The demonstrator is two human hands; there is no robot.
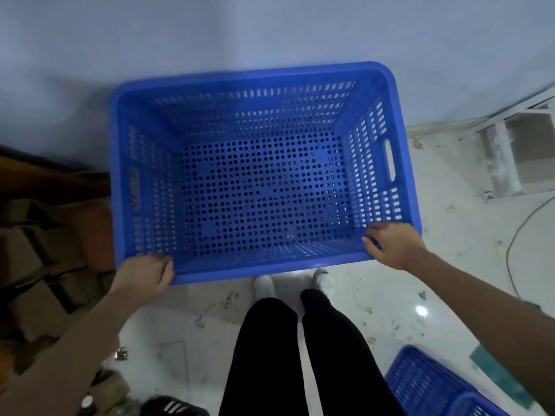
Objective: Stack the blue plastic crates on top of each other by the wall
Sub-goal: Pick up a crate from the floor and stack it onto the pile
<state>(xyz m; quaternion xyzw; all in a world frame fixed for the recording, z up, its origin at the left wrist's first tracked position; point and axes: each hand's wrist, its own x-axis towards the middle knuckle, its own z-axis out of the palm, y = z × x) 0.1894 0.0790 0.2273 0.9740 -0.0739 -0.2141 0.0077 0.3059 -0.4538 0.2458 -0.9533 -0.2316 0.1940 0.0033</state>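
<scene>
A large empty blue plastic crate [261, 73] with perforated walls and floor fills the middle of the view, its far rim against the pale wall. My left hand [147, 276] grips its near left corner. My right hand [390, 243] grips its near right corner. Through the floor holes I see dark gaps, and I cannot tell what is beneath the crate. Another blue crate [429, 385] lies on the floor at the bottom right, partly cut off by the frame edge.
Stacked brown cardboard boxes [45, 250] stand to the left of the crate. A white metal frame [510, 154] lies on the floor at the right, with a cable [510, 244] near it. My legs [300, 355] stand on the dirty white tiles.
</scene>
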